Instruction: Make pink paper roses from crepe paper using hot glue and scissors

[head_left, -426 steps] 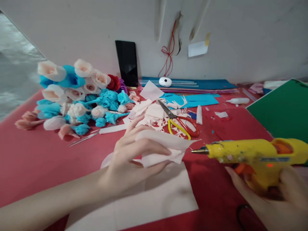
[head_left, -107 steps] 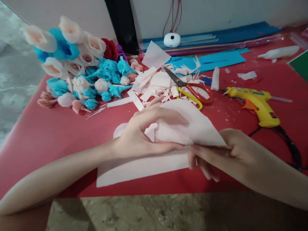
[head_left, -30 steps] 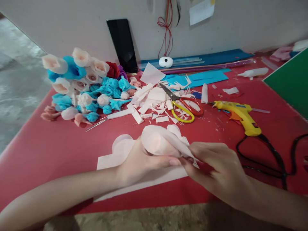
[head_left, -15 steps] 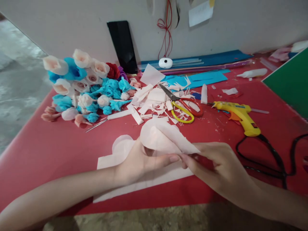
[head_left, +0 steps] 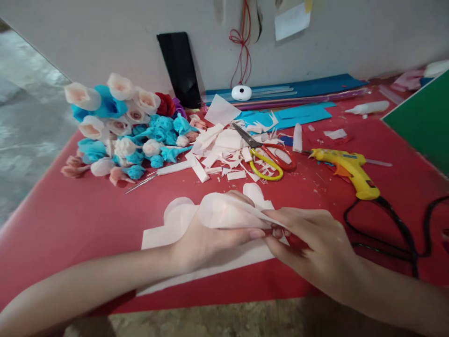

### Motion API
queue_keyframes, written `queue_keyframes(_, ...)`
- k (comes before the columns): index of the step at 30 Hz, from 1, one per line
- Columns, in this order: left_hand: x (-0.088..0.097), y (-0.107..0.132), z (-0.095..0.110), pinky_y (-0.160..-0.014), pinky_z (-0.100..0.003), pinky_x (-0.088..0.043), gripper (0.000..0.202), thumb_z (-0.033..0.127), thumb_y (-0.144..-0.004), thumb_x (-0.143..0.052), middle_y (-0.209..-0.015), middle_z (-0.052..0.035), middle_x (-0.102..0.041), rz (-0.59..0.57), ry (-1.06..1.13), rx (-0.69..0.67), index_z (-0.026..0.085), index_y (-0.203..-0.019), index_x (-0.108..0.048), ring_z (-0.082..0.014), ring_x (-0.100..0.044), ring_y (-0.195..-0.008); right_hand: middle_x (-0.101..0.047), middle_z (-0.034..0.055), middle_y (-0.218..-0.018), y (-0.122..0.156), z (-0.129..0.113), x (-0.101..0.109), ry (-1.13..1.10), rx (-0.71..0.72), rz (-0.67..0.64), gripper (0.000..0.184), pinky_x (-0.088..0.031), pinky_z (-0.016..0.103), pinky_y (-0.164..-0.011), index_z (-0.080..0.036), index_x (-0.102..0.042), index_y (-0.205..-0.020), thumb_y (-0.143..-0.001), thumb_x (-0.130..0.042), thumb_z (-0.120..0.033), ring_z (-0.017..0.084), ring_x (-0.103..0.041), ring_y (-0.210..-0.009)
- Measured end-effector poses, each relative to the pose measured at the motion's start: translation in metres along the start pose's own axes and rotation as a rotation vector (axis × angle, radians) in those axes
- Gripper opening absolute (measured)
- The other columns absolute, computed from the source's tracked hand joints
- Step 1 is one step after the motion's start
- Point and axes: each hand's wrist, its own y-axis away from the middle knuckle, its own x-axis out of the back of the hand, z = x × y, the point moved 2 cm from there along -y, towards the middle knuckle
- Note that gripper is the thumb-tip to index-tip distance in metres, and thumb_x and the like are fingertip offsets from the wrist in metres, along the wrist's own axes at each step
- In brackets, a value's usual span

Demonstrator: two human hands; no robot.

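Note:
A pale pink paper petal piece [head_left: 228,211], rounded at its left end and narrow at its right, is held between both hands above the table. My left hand [head_left: 210,238] is closed around it, thumb pointing right along its lower edge. At the narrow end, my right hand [head_left: 312,243] pinches the paper between thumb and fingers. Some fingertips are hidden behind the paper. Beneath my hands lies a flat pale pink paper sheet [head_left: 157,236] with scalloped rounded edges, partly covered by the left hand and forearm.
Paper flowers [head_left: 140,126] in white, blue and pink crowd the left. Scissors [head_left: 266,157] rest on paper scraps [head_left: 217,150] beyond my hands. A yellow glue gun [head_left: 347,168] with a black cord [head_left: 396,224] lies right. Tweezers [head_left: 142,182] and a white bottle [head_left: 368,107] are also there.
The petal piece has tipped lower and flatter, showing the left fingers behind it and a rounded lobe of the sheet beyond. My right hand has shifted slightly at the narrow end.

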Motion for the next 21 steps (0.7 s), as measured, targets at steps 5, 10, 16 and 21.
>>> queue_keyframes(5,-0.002,0.001,0.002,-0.082,-0.023,-0.049,0.015,0.017,-0.078,-0.062,-0.092,0.0035,-0.069,-0.043,0.048,0.033,0.024,-0.09,-0.066,-0.0134,-0.063,-0.088,-0.065,-0.0014,-0.073,0.002,-0.001,-0.001,0.058,0.053,-0.018,0.012,-0.043,0.017,-0.054,-0.018,-0.055,-0.089,-0.083,-0.047,-0.012,0.009,-0.06,-0.06)
queue_keyframes(10,-0.003,0.002,0.001,-0.082,-0.027,-0.051,0.012,0.02,-0.078,-0.061,-0.091,0.0018,-0.07,-0.012,0.148,0.11,0.023,-0.087,-0.069,-0.0162,-0.064,-0.088,-0.066,0.0004,-0.077,0.003,0.0,-0.002,0.0,0.042,-0.027,0.013,-0.045,0.017,-0.056,-0.018,-0.054,-0.092,-0.084,-0.045,-0.012,0.01,-0.061,-0.061)
queue_keyframes(16,-0.002,0.007,-0.007,-0.079,-0.023,-0.051,0.011,0.024,-0.074,-0.067,-0.088,0.0008,-0.07,0.136,0.264,0.251,0.019,-0.083,-0.069,-0.0147,-0.064,-0.085,-0.064,0.0001,-0.067,0.001,0.001,-0.003,-0.056,0.012,-0.053,0.015,-0.043,0.017,-0.054,-0.018,-0.055,-0.086,-0.085,-0.043,-0.011,0.01,-0.058,-0.055)
queue_keyframes(21,-0.003,0.01,-0.01,-0.074,-0.022,-0.053,0.007,0.022,-0.075,-0.065,-0.078,0.0006,-0.072,0.123,0.331,0.257,0.018,-0.076,-0.071,-0.014,-0.067,-0.079,-0.061,-0.0019,-0.059,-0.003,0.0,-0.004,-0.038,-0.022,-0.11,0.025,-0.038,0.019,-0.047,-0.018,-0.053,-0.072,-0.088,-0.035,-0.013,0.008,-0.054,-0.048)
